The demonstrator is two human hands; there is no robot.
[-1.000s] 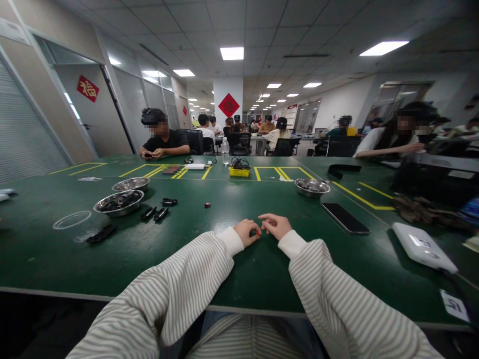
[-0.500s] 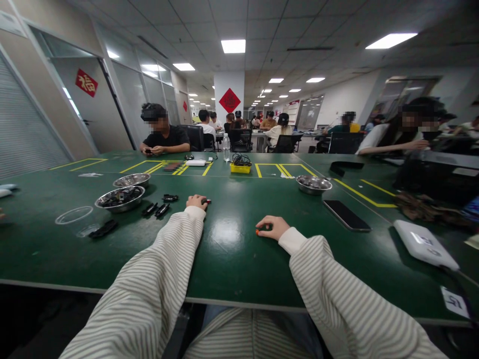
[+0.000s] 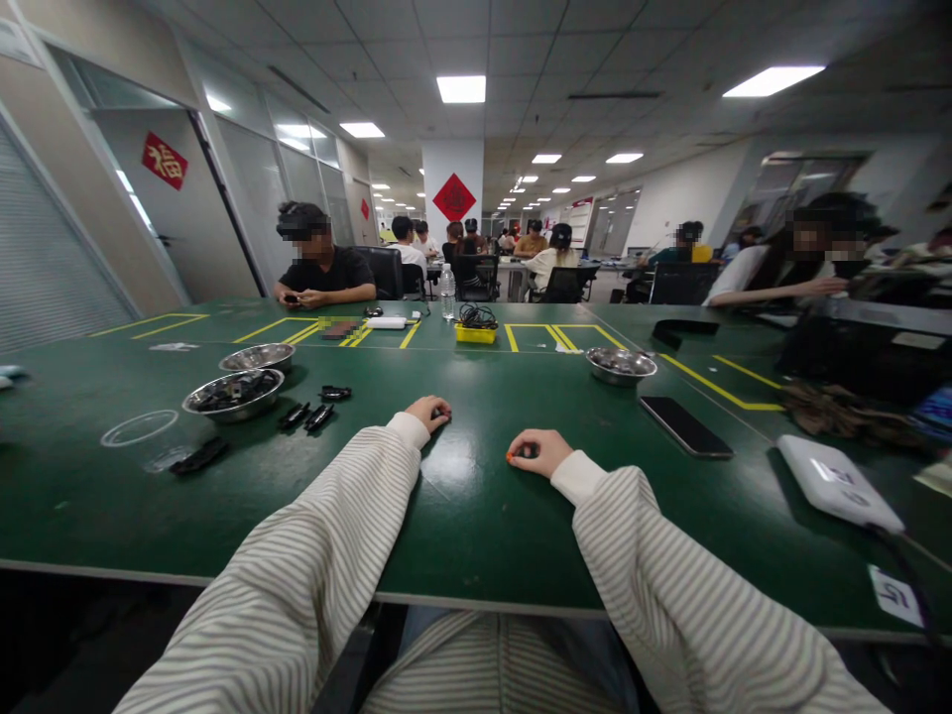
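My left hand (image 3: pixel 427 411) is over the middle of the green table (image 3: pixel 476 535), fingers curled round a small dark thing that they mostly hide. To its right and nearer me, my right hand (image 3: pixel 544 452) rests on its side, thumb and forefinger pinched in a ring. A small orange piece (image 3: pixel 510 457) shows at those fingertips; its kind is too small to tell. The hands are apart. Left of my left hand lie several black plastic parts (image 3: pixel 318 417), and beyond them a steel bowl (image 3: pixel 200 407) heaped with black parts.
Behind that bowl stands a second steel bowl (image 3: pixel 236 367). A third bowl (image 3: pixel 621 378), a phone (image 3: pixel 685 426) and a white device (image 3: pixel 837 486) are at the right. Farther back are a yellow box (image 3: pixel 476 336) with cables and a bottle (image 3: pixel 447 296). A person (image 3: pixel 334 278) sits opposite.
My left hand has moved right, toward my right hand, and the small red and black thing at its fingertips is now mostly covered. My right hand has hardly moved.
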